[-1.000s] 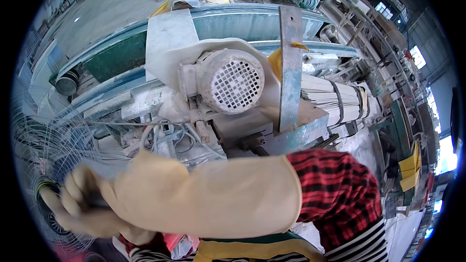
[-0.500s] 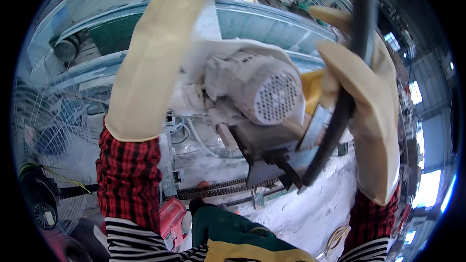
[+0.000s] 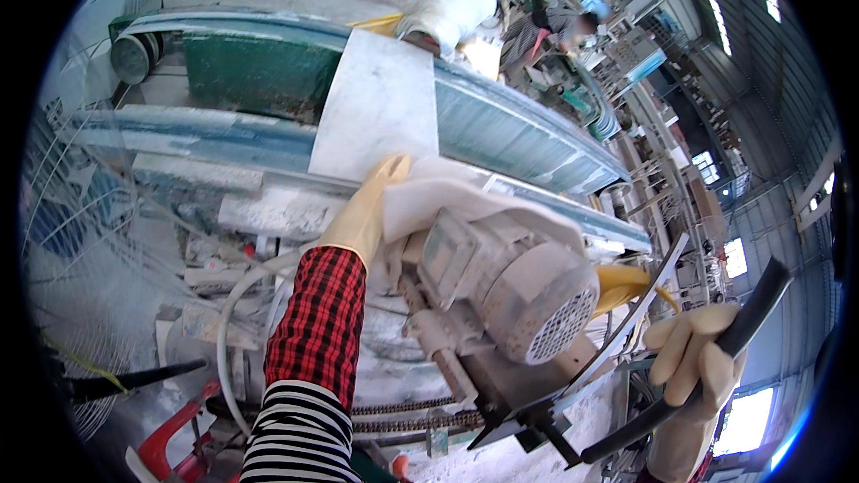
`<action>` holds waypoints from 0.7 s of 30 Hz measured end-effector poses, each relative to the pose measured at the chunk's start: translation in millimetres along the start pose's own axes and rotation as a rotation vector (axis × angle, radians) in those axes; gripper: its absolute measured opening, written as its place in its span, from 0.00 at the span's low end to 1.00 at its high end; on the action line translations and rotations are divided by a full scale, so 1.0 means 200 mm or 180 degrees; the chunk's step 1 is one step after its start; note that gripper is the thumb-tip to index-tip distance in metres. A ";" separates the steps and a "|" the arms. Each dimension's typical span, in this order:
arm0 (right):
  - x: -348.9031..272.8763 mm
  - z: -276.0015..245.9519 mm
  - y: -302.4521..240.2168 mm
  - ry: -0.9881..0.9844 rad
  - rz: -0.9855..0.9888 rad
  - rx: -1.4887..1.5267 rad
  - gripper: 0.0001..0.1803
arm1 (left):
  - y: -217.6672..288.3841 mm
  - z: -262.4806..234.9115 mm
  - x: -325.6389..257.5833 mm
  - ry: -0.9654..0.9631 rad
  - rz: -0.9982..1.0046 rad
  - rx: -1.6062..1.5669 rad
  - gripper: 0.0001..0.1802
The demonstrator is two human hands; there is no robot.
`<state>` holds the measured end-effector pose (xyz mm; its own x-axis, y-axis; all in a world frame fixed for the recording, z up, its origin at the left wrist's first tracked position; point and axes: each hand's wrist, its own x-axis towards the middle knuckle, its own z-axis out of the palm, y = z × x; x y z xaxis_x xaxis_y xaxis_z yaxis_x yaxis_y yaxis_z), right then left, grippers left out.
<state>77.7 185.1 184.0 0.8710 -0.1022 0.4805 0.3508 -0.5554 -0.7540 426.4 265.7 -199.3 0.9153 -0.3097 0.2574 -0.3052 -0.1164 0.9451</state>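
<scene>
In a cream glove, my left hand [image 3: 380, 188] reaches forward to the near end of a pale flat slab [image 3: 376, 98]. Its visible fingers are stretched out; a grey flexible sheet [image 3: 456, 197] partly covers the hand. Beside it sits a dusty electric motor [image 3: 510, 291] with a perforated round end cover. My right hand [image 3: 693, 358], also gloved, is wrapped around a black lever handle [image 3: 756, 309] at the lower right. That handle slants down toward a dark metal bracket [image 3: 537, 425] under the motor.
Long green and blue-edged rails [image 3: 528, 125] run across behind the motor, the slab lying over them. A drive chain [image 3: 412, 425] passes below. A wire fan guard [image 3: 80, 259] stands at left. A red frame [image 3: 170, 438] is near my left arm. Another person [image 3: 546, 36] is far back.
My left hand has come down from the top of the picture to the slab's near end. The black lever and my right hand now appear lower and farther right. The view has shifted.
</scene>
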 end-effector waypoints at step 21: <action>0.12 -0.14 -0.02 -0.1616 0.0448 0.1055 0.27 | 0.27 -0.10 0.03 -0.1483 0.1450 0.1160 0.35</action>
<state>88.2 161.5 210.8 0.9430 0.2945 0.1549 0.2379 -0.2711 -0.9327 420.0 275.9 -142.3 0.4959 -0.7605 0.4192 -0.7696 -0.1614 0.6178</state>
